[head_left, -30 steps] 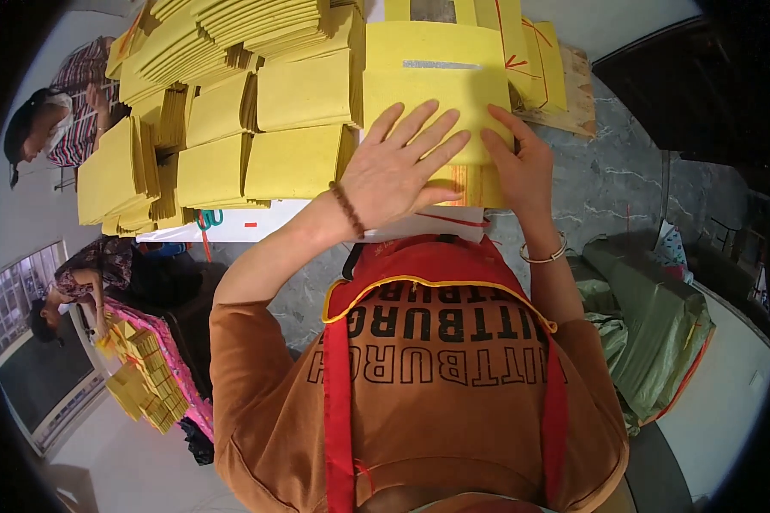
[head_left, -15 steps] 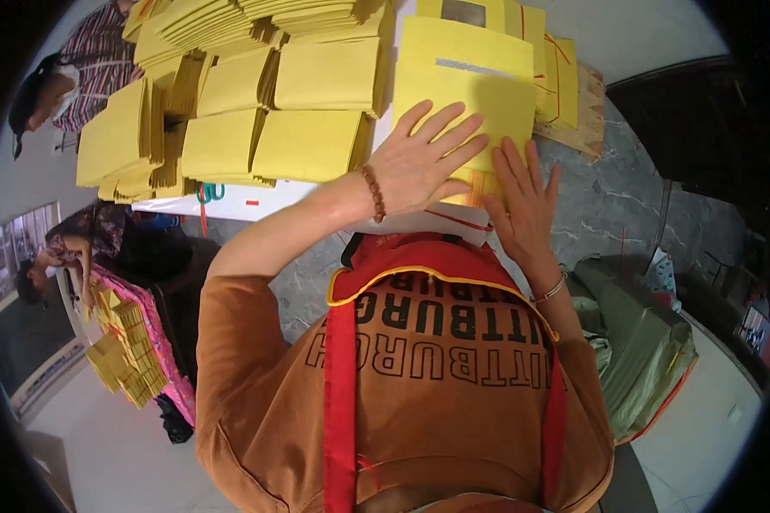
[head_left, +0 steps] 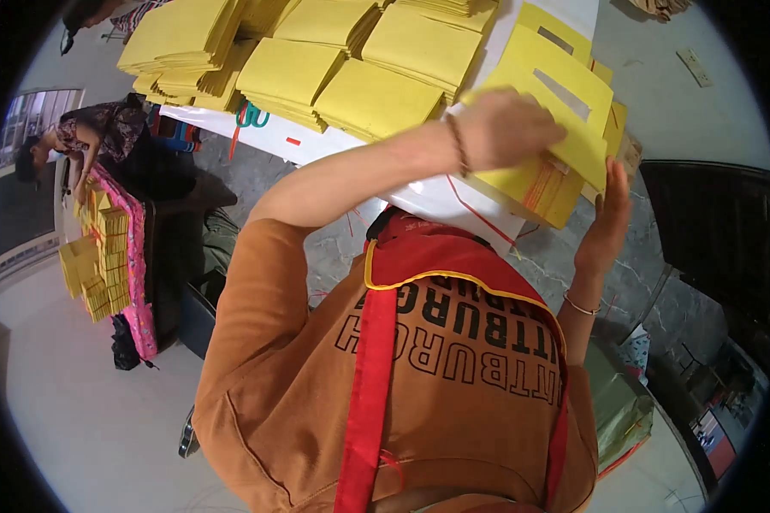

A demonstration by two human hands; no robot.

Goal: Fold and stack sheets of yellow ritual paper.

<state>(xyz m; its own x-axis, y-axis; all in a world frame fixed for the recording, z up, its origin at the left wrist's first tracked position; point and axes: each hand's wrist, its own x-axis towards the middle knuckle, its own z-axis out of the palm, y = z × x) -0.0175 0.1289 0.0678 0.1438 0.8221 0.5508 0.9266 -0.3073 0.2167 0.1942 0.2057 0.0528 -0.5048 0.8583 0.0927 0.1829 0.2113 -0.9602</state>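
Note:
My left hand point(head_left: 509, 130), slightly blurred, has its fingers curled on the near left edge of a flat yellow paper envelope point(head_left: 589, 141) with a pale strip across it. The envelope's near edge sits raised and tilted over a yellow stack point(head_left: 522, 192) with orange-red marks on its near side. What my thumb touches is hidden. My right hand point(head_left: 606, 218) is open, its fingers stretched up along the envelope's right corner. Stack and envelope are at the near right of the white table point(head_left: 419, 192).
Several stacks of yellow envelopes point(head_left: 381, 98) cover the table to the left. Green-handled scissors point(head_left: 252, 115) lie at its near edge, and a red cord point(head_left: 479, 214) hangs there. Another person point(head_left: 103, 141) works at a pink-covered table point(head_left: 137, 256) on the left. A green bundle point(head_left: 620, 410) stands at right.
My left hand has gone from lying flat to curled fingers on the envelope, whose near edge is now lifted and turned. My right hand has shifted to its right corner. The view has swung.

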